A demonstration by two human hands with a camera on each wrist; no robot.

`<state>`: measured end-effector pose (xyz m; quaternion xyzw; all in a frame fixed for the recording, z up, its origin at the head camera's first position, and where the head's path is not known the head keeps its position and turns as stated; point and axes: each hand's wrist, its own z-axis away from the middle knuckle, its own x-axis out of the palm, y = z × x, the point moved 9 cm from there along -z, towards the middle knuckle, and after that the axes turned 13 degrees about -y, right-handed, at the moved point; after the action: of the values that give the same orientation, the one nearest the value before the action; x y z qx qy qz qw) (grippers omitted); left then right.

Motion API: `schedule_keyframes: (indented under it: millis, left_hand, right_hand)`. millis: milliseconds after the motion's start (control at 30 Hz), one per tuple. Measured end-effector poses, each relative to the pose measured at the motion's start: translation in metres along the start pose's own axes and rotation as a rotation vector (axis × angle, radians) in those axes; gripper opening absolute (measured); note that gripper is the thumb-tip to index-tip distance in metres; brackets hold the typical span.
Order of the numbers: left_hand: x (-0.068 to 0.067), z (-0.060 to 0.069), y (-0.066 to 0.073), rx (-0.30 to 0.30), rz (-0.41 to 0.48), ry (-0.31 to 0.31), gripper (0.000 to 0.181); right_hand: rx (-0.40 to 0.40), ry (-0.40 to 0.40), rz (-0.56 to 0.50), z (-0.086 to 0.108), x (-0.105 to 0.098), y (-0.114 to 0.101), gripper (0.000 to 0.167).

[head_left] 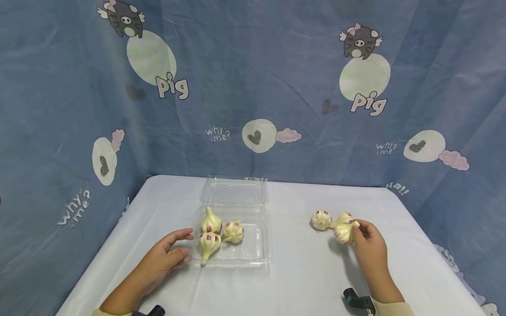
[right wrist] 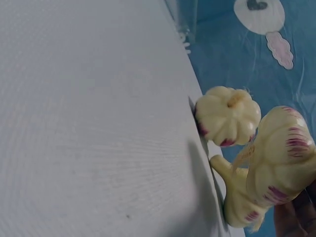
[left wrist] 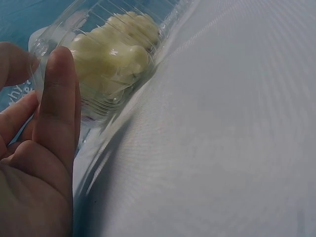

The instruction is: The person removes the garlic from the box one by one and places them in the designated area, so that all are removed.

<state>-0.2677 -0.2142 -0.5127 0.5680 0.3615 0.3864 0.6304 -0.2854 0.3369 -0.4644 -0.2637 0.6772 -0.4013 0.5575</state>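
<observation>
My right hand (head_left: pixel 370 248) pinches a garlic bulb (head_left: pixel 343 232), cream with purple streaks, by its stem end and holds it above the table on the right. In the right wrist view the held bulb (right wrist: pixel 281 158) overlaps another garlic bulb (right wrist: pixel 237 197) lying behind it. A third bulb (head_left: pixel 321 220) sits just to the left. My left hand (head_left: pixel 160 261), fingers apart, is at the left edge of a clear plastic clamshell box (head_left: pixel 254 245). Its fingertips (left wrist: pixel 59 61) appear to touch the rim. Inside the box are three garlic bulbs (head_left: pixel 233 231), grouped at its left side.
The box's transparent lid (head_left: pixel 236 193) lies folded back, away from me. A white cloth covers the table (head_left: pixel 296 272). Behind it hangs a blue patterned curtain (head_left: pixel 276 87), which also runs along both sides. Each wrist carries a black camera mount (head_left: pixel 357 300).
</observation>
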Motion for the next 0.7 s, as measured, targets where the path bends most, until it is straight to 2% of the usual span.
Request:
schedule_keyframes:
  millis: [300, 700]
  left_hand:
    - [0.000, 0.000, -0.001, 0.007, -0.013, -0.004, 0.064]
    - [0.001, 0.002, 0.002, -0.001, 0.000, 0.002, 0.064]
  right_hand:
    - [0.078, 0.007, -0.018, -0.002, -0.009, 0.009, 0.041]
    - [0.106, 0.060, -0.014, -0.004, -0.024, 0.015, 0.044]
